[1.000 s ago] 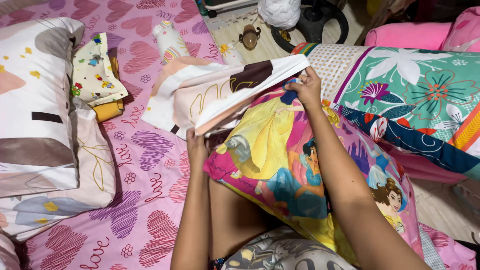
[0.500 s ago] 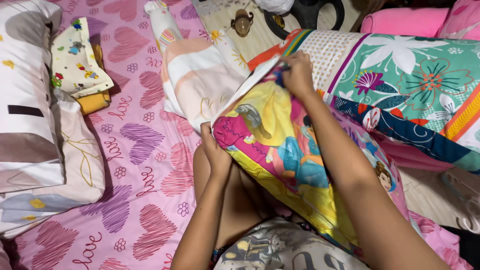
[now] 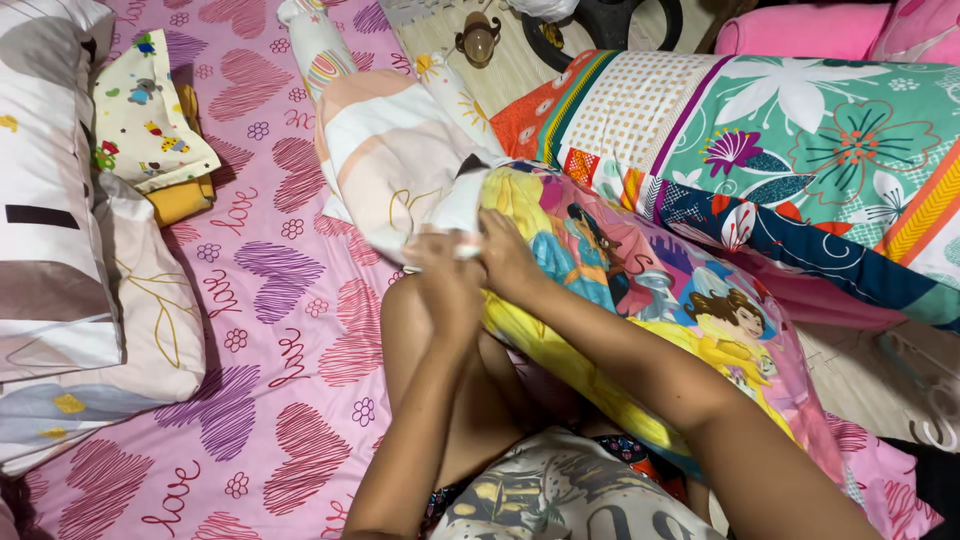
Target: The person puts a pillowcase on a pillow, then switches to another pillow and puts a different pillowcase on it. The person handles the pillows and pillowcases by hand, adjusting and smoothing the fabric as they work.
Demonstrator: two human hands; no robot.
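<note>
Yellow cartoon-printed pillow (image 3: 640, 300) lies across your lap at the centre of the frame, running toward the lower right. Your left hand (image 3: 445, 270) and right hand (image 3: 510, 255) meet at its upper end, fingers curled tight around a bunched edge of the pale peach and cream fabric cover (image 3: 390, 150), which spreads up toward the top centre. Both grips are closed on that cloth. Pink heart-patterned bedsheet (image 3: 260, 300) fills the left; a floral green pillow (image 3: 800, 130) sits upper right.

Bare arms, seemingly grey printed top (image 3: 560, 490)
</note>
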